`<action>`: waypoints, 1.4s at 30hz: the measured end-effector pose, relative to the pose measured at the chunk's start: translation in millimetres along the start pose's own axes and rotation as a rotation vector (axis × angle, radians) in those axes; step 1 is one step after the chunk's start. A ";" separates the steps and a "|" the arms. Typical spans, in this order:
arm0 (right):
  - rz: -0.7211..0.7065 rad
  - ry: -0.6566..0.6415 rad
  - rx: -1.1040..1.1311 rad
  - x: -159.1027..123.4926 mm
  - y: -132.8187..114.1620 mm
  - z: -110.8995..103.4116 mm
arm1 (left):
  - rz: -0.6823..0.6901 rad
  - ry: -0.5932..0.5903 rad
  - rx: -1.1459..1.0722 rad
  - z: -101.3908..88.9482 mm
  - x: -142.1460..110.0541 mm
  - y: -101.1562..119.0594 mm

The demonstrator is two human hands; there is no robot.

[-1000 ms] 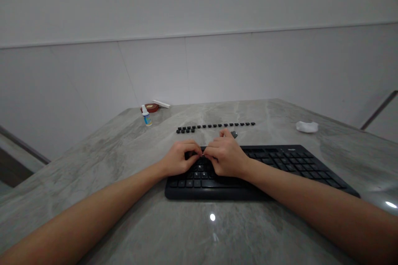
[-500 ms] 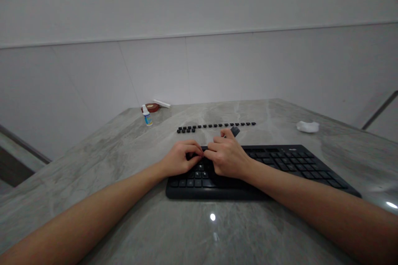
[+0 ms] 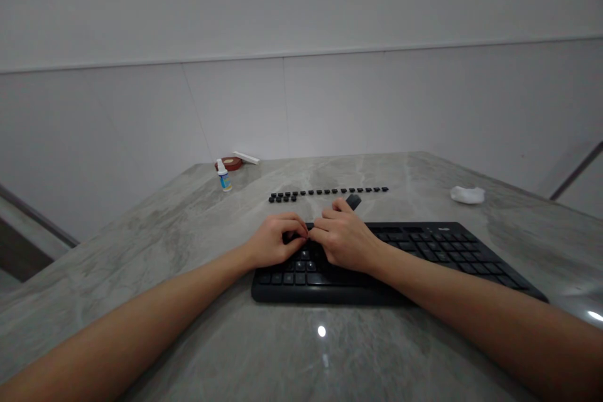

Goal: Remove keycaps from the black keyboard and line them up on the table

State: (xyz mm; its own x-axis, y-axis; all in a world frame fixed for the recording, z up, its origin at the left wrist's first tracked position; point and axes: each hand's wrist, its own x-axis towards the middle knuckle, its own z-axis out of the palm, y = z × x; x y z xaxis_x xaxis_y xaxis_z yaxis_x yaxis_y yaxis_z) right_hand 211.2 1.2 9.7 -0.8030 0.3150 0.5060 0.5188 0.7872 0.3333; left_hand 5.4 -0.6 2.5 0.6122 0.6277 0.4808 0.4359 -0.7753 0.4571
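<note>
A black keyboard [image 3: 339, 294] lies in front of me, and both hands are over its left half. My left hand [image 3: 276, 240] is closed in a pinch above the upper left keys; whatever its fingertips hold is hidden. My right hand [image 3: 346, 237] is closed around a dark tool [image 3: 354, 201] with a flat, blunt end that sticks out behind the fist; its other end cannot be seen. The fingertips of both hands meet over the keys. Beyond the keyboard, several loose black keycaps [image 3: 326, 191] lie in a long row, with a shorter row at its left end.
A small white spray bottle [image 3: 224, 179] with a blue label stands at the back left. Behind it are a reddish-brown round object [image 3: 230, 164] and a white strip [image 3: 247, 157]. A crumpled white cloth or tissue [image 3: 467, 195] lies at the right on the grey marbled table [image 3: 226, 339].
Both hands stay at the same spot on the keyboard. The dark tool's visible end has tilted slightly with the right hand. The whole view has shifted a little.
</note>
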 end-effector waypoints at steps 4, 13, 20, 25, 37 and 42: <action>-0.006 -0.019 0.015 0.5 -0.2 1.7 | -0.001 0.008 0.043 -1.4 0.3 1.2; 0.021 -0.003 0.096 1.8 -3.1 2.5 | -0.020 0.043 0.082 -0.1 -0.8 -3.7; 0.253 -0.097 0.226 3.8 -6.9 2.3 | -0.072 0.069 0.074 0.8 -0.6 -5.0; 0.430 -0.133 0.309 5.9 -8.2 5.2 | -0.028 0.043 0.013 0.7 -1.7 -5.4; 0.511 -0.101 0.238 8.2 -11.1 11.9 | 0.006 -0.032 0.011 1.4 0.6 -9.3; 0.517 -0.083 0.231 8.0 -11.7 11.9 | 0.008 -0.031 0.009 1.5 0.1 -7.8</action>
State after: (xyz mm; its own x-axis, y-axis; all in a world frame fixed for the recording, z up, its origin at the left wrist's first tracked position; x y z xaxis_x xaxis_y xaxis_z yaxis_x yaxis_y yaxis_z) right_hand 195.2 0.8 0.4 -0.4868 0.7230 0.4902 0.7803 0.6122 -0.1280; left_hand 3.0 5.4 -2.2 0.6360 0.6193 0.4605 0.4371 -0.7808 0.4464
